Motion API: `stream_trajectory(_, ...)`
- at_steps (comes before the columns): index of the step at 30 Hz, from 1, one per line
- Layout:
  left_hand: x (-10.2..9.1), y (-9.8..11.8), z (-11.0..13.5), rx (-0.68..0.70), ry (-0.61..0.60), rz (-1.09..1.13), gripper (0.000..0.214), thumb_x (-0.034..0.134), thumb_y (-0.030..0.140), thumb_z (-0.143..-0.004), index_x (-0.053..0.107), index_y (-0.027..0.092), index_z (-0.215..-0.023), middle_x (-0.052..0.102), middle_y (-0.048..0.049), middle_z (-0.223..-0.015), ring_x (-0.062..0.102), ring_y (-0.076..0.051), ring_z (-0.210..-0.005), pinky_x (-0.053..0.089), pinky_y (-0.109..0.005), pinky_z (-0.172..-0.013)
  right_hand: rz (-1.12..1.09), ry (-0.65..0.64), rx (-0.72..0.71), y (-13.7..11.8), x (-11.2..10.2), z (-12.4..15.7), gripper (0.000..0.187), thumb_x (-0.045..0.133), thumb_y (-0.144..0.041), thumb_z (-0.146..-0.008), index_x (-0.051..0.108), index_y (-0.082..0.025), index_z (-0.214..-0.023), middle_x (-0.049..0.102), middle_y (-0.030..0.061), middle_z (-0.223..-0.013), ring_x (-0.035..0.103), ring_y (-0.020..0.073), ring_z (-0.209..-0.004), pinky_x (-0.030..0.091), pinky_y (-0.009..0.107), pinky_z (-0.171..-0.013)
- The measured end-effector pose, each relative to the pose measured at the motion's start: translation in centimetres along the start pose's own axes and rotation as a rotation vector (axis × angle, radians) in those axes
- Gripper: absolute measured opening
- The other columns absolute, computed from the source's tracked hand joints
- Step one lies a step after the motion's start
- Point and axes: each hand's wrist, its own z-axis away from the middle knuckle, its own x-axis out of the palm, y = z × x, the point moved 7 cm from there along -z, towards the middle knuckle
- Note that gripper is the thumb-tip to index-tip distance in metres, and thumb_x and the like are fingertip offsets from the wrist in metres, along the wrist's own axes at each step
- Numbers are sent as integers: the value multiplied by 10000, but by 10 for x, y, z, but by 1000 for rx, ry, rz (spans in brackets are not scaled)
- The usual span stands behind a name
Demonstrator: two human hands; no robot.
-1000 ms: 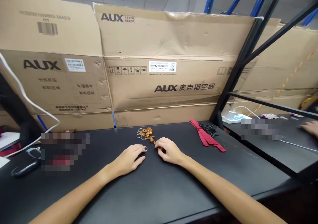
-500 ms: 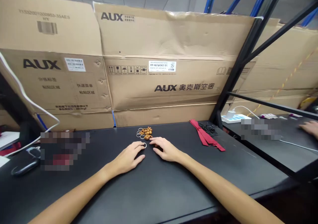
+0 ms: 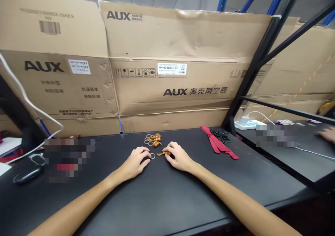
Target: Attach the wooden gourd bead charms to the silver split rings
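A brown wooden pendant with a rounded, gourd-like body point(image 3: 164, 153) lies on the black table, with my right hand point(image 3: 179, 157) closed round its right end. The fingers hide part of it. Just left of it, a small metal key ring point(image 3: 152, 156) rests by the fingertips of my left hand point(image 3: 135, 162). That hand is low on the table, its thumb and forefinger apart, the forefinger at the ring's edge. Behind both hands sits a small pile of similar wooden pendants point(image 3: 156, 138) with metal rings on their left side.
Red ribbon strips point(image 3: 218, 143) and a heap of black pieces point(image 3: 220, 136) lie at the back right. On the left are dark glasses-like item point(image 3: 28, 175) and a white cable point(image 3: 28, 101). Cardboard point(image 3: 170, 44) stands behind. Past a black frame point(image 3: 242, 89), another person's hand point(image 3: 327, 134) shows.
My right hand has moved slightly right, bringing the wooden pendant away from the pile and into clearer view. My left hand has shifted a little left, and more of the ring shows.
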Motion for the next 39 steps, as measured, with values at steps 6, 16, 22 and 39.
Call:
stream_trajectory(6, 2, -4, 0, -1, 17, -12, 151, 468, 243, -933, 613, 219, -901, 577, -62, -1176, 515, -236, -1109, 429, -411, -929, 8, 47, 52, 3, -5, 0, 190, 601, -213, -809, 559, -200, -994, 573, 66, -955, 516, 224, -894, 464, 368, -812)
stream_trajectory(16, 2, 0, 0, 37, 22, -14, 200, 411, 192, -936, 575, 197, -822, 575, -87, -1179, 509, -231, -1092, 439, -412, -921, 12, 15, -49, -9, -4, 0, 143, 544, -148, -847, 579, -211, -970, 575, 65, -958, 516, 209, -882, 452, 343, -791)
stream_trajectory(22, 1, 2, 0, 39, 27, -28, 194, 413, 199, -944, 559, 199, -817, 575, -80, -1168, 517, -231, -1083, 440, -402, -911, -14, -13, -81, -14, -2, -1, 110, 510, -151, -884, 599, -211, -862, 562, 59, -934, 509, 195, -863, 449, 335, -784)
stream_trajectory(39, 1, 0, 1, 43, 26, 11, 198, 380, 176, -950, 526, 192, -817, 566, -93, -1159, 520, -228, -1064, 434, -405, -902, -176, -6, -95, -14, 2, -2, 119, 450, -185, -933, 475, -202, -818, 547, 68, -897, 486, 194, -827, 442, 339, -757)
